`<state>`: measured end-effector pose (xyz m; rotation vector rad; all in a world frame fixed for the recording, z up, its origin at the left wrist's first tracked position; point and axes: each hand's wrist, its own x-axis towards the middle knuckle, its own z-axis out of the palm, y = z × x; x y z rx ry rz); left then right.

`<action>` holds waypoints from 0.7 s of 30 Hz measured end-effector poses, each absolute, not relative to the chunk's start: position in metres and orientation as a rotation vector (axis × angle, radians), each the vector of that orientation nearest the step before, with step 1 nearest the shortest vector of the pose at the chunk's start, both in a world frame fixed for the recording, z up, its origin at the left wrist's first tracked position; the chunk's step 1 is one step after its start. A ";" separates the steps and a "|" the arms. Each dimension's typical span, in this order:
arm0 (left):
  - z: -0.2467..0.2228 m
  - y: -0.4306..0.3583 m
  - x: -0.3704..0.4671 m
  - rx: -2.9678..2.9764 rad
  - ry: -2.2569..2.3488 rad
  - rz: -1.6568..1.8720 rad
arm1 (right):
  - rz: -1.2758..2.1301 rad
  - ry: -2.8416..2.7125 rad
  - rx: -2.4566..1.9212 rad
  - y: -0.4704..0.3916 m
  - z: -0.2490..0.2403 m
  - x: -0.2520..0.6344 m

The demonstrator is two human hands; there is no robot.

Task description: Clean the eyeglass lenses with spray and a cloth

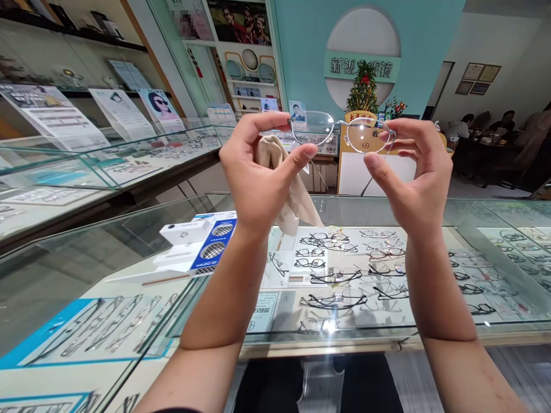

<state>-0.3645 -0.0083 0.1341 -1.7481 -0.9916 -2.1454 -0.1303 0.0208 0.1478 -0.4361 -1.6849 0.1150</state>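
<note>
A pair of thin silver-rimmed eyeglasses (340,123) is held up above the glass counter, lenses upright. My left hand (262,169) pinches the left end of the frame between finger and thumb, and a beige cloth (297,203) hangs from the same hand. On the other side, my right hand (415,172) grips the right end of the frame, with the thumb by the lower rim of the lens. The temple arms point away from me, partly seen below the lenses.
Below is a glass display case (318,338) with rows of eyeglasses (336,301). White and blue boxes (215,246) lie at its left. Another glass case (150,166) runs along the left. Several people sit at the far right.
</note>
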 end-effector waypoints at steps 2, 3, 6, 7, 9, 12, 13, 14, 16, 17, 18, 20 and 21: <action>0.134 -0.004 -0.366 -1.782 -1.003 -2.148 | 0.074 -1.677 -0.438 0.019 0.148 -0.131; 0.134 -0.003 -0.367 -1.795 -1.010 -2.150 | 0.054 -1.671 -0.432 0.018 0.148 -0.131; 0.133 0.001 -0.367 -1.810 -1.026 -2.154 | -0.006 -1.661 -0.425 0.017 0.147 -0.132; 0.132 0.002 -0.366 -1.810 -1.029 -2.153 | -0.023 -1.664 -0.431 0.017 0.147 -0.132; 0.132 0.002 -0.365 -1.799 -1.027 -2.148 | -0.048 -1.669 -0.441 0.016 0.146 -0.132; 0.132 0.004 -0.365 -1.775 -1.014 -2.149 | -0.051 -1.675 -0.447 0.016 0.146 -0.132; 0.132 0.004 -0.365 -1.777 -1.008 -2.151 | -0.044 -1.676 -0.452 0.016 0.146 -0.132; 0.132 0.005 -0.365 -1.786 -1.002 -2.156 | -0.034 -1.676 -0.455 0.016 0.146 -0.132; 0.132 0.007 -0.364 -1.812 -0.996 -2.174 | 0.000 -1.673 -0.452 0.016 0.146 -0.132; 0.131 0.007 -0.363 -1.817 -1.000 -2.188 | 0.022 -1.670 -0.447 0.016 0.146 -0.132; 0.131 0.008 -0.362 -1.816 -1.010 -2.203 | 0.046 -1.668 -0.442 0.016 0.146 -0.132; 0.129 0.010 -0.358 -1.800 -1.037 -2.228 | 0.093 -1.667 -0.441 0.016 0.146 -0.132; 0.127 0.011 -0.356 -1.792 -1.047 -2.236 | 0.107 -1.668 -0.444 0.016 0.146 -0.132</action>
